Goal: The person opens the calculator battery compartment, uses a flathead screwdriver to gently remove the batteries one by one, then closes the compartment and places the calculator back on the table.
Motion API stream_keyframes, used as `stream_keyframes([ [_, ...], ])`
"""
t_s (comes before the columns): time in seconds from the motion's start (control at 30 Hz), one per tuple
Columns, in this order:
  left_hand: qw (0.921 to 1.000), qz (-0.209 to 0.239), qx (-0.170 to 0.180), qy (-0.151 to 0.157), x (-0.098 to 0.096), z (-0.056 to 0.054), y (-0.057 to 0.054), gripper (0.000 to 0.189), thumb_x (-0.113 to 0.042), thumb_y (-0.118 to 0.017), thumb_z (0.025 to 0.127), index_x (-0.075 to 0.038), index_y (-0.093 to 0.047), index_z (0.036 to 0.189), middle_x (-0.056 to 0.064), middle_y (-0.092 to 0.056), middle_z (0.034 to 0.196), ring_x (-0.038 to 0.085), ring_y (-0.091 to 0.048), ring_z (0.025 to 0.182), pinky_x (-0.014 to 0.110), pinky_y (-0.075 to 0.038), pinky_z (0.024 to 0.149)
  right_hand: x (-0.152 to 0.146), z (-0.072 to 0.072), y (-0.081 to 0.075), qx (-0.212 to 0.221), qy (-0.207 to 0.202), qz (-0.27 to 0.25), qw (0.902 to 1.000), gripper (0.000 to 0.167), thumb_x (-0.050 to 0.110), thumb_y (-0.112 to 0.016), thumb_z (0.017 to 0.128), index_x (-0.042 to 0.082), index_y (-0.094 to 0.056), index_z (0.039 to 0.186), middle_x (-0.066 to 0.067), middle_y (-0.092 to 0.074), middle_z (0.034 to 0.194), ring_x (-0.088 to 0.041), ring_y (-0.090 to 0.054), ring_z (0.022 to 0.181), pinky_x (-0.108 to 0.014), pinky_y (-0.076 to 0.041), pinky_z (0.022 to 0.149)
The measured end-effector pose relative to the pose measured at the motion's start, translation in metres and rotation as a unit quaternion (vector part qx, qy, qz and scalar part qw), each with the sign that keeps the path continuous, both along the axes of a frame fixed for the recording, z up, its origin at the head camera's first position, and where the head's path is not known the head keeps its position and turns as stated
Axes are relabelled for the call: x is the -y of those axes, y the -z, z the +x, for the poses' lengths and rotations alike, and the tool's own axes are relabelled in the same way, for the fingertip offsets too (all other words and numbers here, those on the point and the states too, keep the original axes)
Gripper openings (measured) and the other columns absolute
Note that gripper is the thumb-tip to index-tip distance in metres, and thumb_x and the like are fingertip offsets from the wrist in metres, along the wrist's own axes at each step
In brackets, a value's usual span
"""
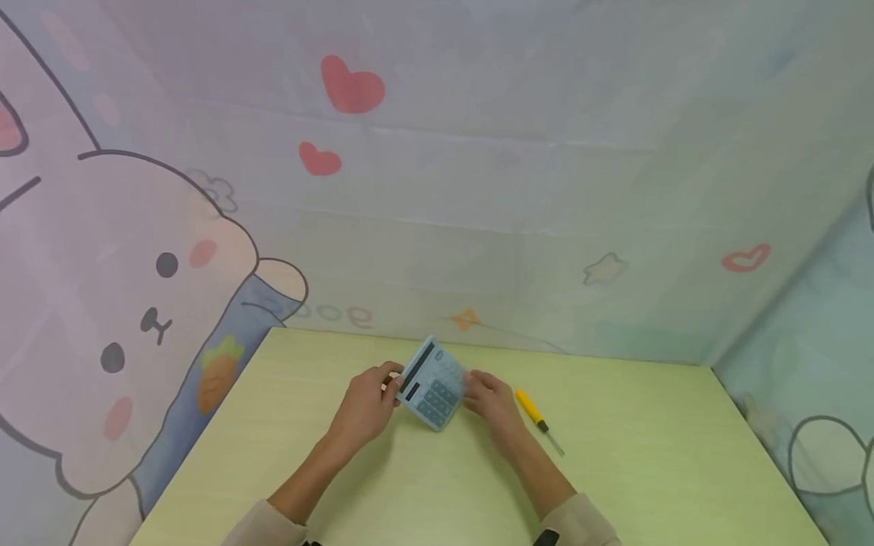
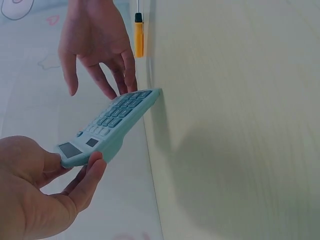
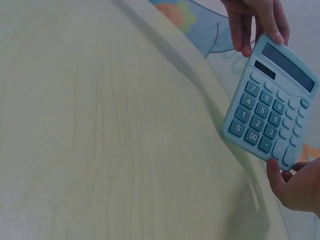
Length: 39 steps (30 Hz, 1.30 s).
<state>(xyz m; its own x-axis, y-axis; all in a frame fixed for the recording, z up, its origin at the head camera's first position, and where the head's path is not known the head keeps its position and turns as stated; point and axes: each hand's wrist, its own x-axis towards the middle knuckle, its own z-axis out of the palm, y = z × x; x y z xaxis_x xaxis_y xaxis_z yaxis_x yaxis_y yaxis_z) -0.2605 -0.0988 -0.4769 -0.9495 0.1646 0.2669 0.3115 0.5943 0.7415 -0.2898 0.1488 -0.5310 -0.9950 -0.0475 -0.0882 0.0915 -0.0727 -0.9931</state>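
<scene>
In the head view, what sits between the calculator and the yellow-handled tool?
The right hand is between the calculator and the yellow-handled tool, seen in the head view.

Head view high up, facing forward and down across the tabletop (image 1: 649,440); in closer, the wrist cameras look from opposite sides, both catching the calculator (image 3: 270,105) between left hand (image 2: 45,200) and right hand (image 3: 300,189).

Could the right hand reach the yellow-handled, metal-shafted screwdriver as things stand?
Probably yes: the yellow-handled, metal-shafted screwdriver lies beside the right hand with nothing visible between them, and the left hand grips the light-blue rectangular calculator.
</scene>
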Motion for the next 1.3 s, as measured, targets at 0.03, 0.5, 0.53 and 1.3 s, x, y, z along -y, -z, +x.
stream_keyframes([
  [0.03, 1.0000, 0.001, 0.000, -0.002, -0.001, 0.000, 0.000, 0.022, -0.009, -0.060, 0.109, -0.005, -0.070, 0.127, 0.011, -0.073, 0.099, 0.013, -0.072, 0.073, 0.028, -0.058, 0.064, 0.000, 0.000, -0.001, 0.001, 0.005, -0.003, 1.0000, 0.061, 0.031, -0.060, 0.110, -0.010, -0.046, 0.152, -0.026, -0.058, 0.144, -0.037, -0.063, 0.126, -0.049, -0.051, 0.109],
  [0.5, 0.9998, 0.014, -0.010, 0.004, -0.010, 0.001, 0.006, 0.028, -0.015, -0.055, 0.112, -0.010, -0.065, 0.138, 0.017, -0.075, 0.121, 0.029, -0.077, 0.097, 0.042, -0.061, 0.078, -0.004, -0.001, -0.006, -0.039, 0.026, -0.028, 0.9985, 0.062, 0.030, -0.064, 0.109, -0.010, -0.045, 0.151, -0.028, -0.055, 0.143, -0.040, -0.060, 0.125, -0.053, -0.049, 0.110],
  [0.53, 0.9998, 0.014, -0.011, 0.006, -0.011, 0.001, 0.006, 0.028, -0.015, -0.055, 0.112, -0.011, -0.065, 0.138, 0.017, -0.075, 0.122, 0.030, -0.077, 0.099, 0.042, -0.062, 0.079, -0.005, 0.000, -0.007, -0.043, 0.027, -0.032, 0.9982, 0.062, 0.031, -0.064, 0.109, -0.010, -0.045, 0.152, -0.029, -0.055, 0.143, -0.041, -0.060, 0.126, -0.053, -0.049, 0.111],
  [1.3, 0.9966, 0.073, -0.018, 0.035, -0.019, 0.006, 0.008, 0.027, -0.018, -0.060, 0.110, -0.018, -0.070, 0.135, 0.013, -0.070, 0.129, 0.030, -0.074, 0.112, 0.046, -0.060, 0.093, -0.006, 0.010, -0.014, -0.072, 0.067, 0.017, 0.9950, 0.077, 0.053, -0.069, 0.102, -0.005, -0.049, 0.148, -0.023, -0.054, 0.145, -0.049, -0.059, 0.131, -0.057, -0.043, 0.114],
])
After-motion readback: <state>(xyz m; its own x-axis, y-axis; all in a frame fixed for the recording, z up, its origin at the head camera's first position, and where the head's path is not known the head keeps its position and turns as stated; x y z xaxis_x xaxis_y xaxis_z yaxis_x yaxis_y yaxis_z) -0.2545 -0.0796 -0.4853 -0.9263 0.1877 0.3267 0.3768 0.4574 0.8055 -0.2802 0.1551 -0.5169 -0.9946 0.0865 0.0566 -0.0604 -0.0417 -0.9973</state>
